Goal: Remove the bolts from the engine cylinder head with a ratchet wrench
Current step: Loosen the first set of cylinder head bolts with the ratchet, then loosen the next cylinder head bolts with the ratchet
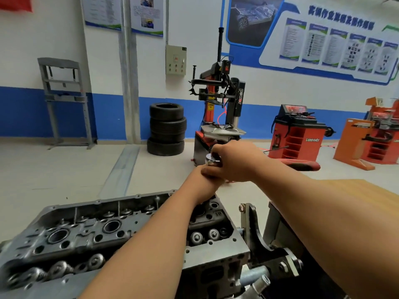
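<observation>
The grey engine cylinder head (90, 231) fills the lower left, mounted on a stand, with valve springs and spark plug wells showing. Above its far right end, my right hand (233, 162) grips the shiny chrome head of the ratchet wrench (212, 160) from above. My left hand (201, 180) sits just below it, curled around the tool's shaft, which is hidden by the fingers. The bolt under the tool is hidden by my left forearm.
A metal stand bracket (251, 225) with bolts holds the head at its right end. A wooden tabletop (349, 186) lies at right. Behind stand stacked tyres (166, 128), a tyre changer (220, 100) and red wheel balancers (295, 134).
</observation>
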